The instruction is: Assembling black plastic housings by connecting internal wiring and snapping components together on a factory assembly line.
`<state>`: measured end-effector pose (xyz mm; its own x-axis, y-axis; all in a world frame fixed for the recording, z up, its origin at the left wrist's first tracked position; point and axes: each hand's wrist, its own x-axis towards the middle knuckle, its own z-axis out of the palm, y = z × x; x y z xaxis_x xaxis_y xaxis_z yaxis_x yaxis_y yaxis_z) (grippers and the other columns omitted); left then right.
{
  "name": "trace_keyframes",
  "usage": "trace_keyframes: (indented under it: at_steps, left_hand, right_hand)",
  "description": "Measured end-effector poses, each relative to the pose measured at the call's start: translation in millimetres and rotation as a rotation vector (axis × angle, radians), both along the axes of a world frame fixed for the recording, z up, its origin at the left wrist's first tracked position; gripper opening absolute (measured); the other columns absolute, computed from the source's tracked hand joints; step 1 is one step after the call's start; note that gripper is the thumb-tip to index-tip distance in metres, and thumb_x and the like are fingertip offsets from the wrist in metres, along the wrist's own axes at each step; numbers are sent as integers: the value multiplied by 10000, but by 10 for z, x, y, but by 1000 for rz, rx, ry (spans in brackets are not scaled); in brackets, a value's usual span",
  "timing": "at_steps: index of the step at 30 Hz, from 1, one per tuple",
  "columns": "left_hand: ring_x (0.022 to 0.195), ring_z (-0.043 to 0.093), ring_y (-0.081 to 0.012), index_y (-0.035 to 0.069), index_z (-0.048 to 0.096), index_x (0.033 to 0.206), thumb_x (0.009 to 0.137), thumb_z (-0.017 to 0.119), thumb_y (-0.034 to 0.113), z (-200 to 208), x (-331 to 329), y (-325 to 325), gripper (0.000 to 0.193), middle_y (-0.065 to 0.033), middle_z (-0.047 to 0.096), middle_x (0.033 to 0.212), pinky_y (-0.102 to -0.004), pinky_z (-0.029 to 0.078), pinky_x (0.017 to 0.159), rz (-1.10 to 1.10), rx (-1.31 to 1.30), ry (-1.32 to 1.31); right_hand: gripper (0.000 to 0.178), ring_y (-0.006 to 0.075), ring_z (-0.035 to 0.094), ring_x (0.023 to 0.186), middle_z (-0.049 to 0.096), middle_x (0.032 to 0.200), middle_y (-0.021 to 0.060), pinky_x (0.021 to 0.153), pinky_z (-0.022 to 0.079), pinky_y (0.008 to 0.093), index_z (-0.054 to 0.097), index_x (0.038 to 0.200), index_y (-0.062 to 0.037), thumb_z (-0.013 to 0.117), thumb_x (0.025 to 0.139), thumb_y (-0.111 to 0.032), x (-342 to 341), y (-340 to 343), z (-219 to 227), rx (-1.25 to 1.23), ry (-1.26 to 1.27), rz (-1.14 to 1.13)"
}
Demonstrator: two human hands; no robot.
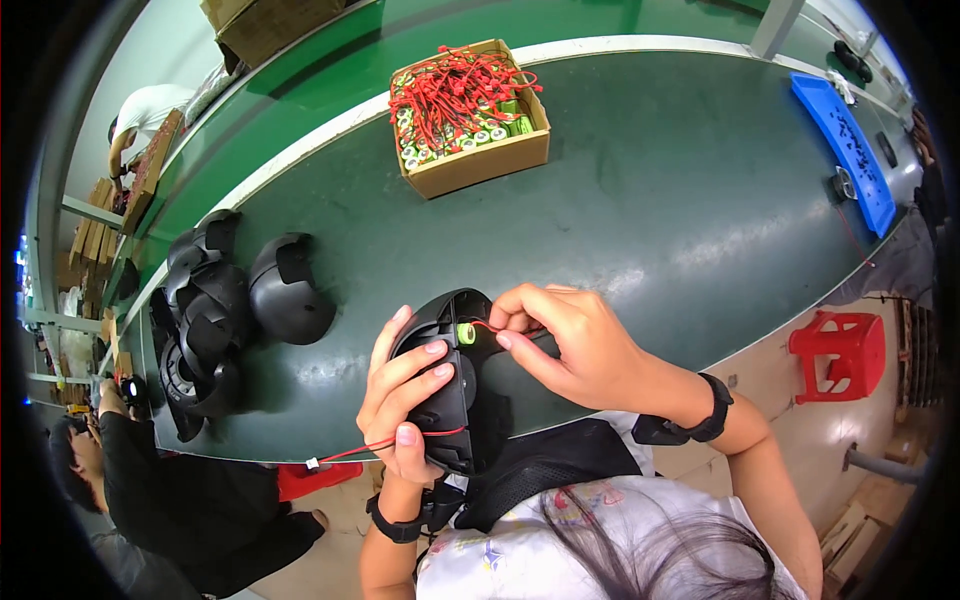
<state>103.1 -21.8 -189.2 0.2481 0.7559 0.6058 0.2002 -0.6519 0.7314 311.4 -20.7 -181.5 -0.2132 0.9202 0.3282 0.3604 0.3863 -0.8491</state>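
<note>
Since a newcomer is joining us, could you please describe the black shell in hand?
Find the dark green table. At its near edge, the left hand holds a curved black shell. Unlike the shells piled at left, it shows a green battery.

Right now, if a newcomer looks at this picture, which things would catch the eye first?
Probably the tangled bright-red wires on green cylindrical cells, in an open brown cardboard box near the top middle. Next, at lower centre, the rounded black plastic shell held by the left hand, while the right hand pinches a thin red wire.
</note>
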Motion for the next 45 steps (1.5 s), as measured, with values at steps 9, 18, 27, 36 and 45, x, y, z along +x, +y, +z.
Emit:
trace_keyframes:
  at_steps: [9, 18, 27, 36, 45]
  left_hand:
    - [1127, 548, -515, -68, 701, 967, 879, 397, 247, 210, 95, 73, 447, -206, 672, 1059, -559, 437, 982, -85, 70, 261]
    - [1179, 500, -519, -81, 679, 961, 832, 405, 118, 341, 149, 133, 363, -197, 658, 1077, -566, 387, 1032, -219, 48, 364]
    - [1219, 495, -475, -65, 664, 1120, 909, 362, 156, 290, 80, 52, 429, -185, 645, 1152, -547, 365, 1054, -157, 17, 279]
    - [1239, 483, -472, -79, 668, 1100, 906, 367, 175, 254, -177, -119, 438, -191, 646, 1135, -529, 376, 1048, -70, -68, 162]
    - [1218, 500, -458, -51, 682, 1095, 941, 329, 275, 143, -695, -269, 505, -183, 658, 1110, -532, 365, 1053, -58, -100, 41]
  right_hand:
    - [143, 163, 572, 829, 530, 753, -6, 771, 487, 364, 643, 757, -76, 661, 636, -150, 94, 7, 526, 725, -587, -75]
    - [241, 221, 589, 846, 596, 844, 41, 721, 472, 326, 639, 841, -49, 723, 646, -165, 82, 185, 508, 526, -225, 205]
    - [399, 264, 614, 1129, 638, 1219, 152, 998, 456, 379, 604, 1211, 5, 646, 815, -14, 139, 324, 156, -147, 322, 370]
    - [313, 243, 546, 1223, 603, 1273, 149, 1059, 424, 377, 627, 1187, 11, 608, 875, 39, -172, 288, 140, -386, 490, 460]
    - [303, 230, 537, 1203, 571, 1295, 136, 1030, 430, 375, 628, 1173, -19, 641, 871, -1, -700, 310, 61, -534, 592, 620]
